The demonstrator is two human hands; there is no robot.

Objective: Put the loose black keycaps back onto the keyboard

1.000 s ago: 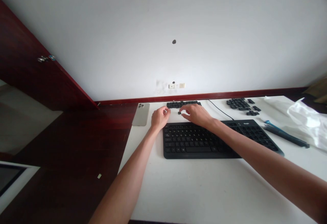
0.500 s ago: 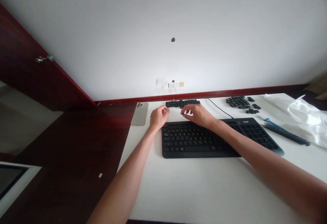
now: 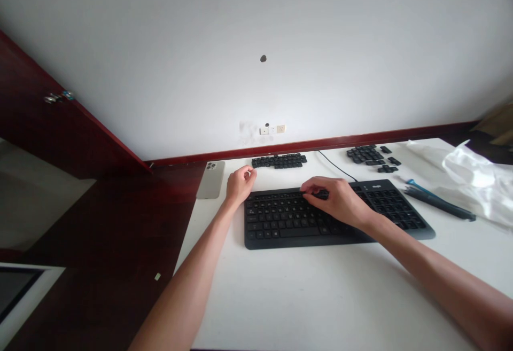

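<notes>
A black keyboard (image 3: 288,232) lies on the white table, its number pad with open, keyless sockets. Above its upper middle rows is my right hand (image 3: 336,199), thumb and fingertips pinched on a small dark keycap, mostly hidden by the fingers. Beside the keyboard's upper left corner rests my left hand (image 3: 241,182), its fingers curled closed with nothing visible in them. Loose black keycaps (image 3: 279,162) lie in rows just behind the keyboard. Another group of keycaps (image 3: 364,154) sits farther right, with several strays beside it.
A phone (image 3: 210,180) lies face down at the table's left edge. On the right are a dark long tool with a blue part (image 3: 438,204) and a crumpled white plastic bag (image 3: 473,174). The keyboard's cable (image 3: 336,166) runs back toward the wall.
My right hand has come back from near the rear keycap rows to the keyboard's upper keys, still pinched. The left hand has barely moved; the whole view has shifted slightly.
</notes>
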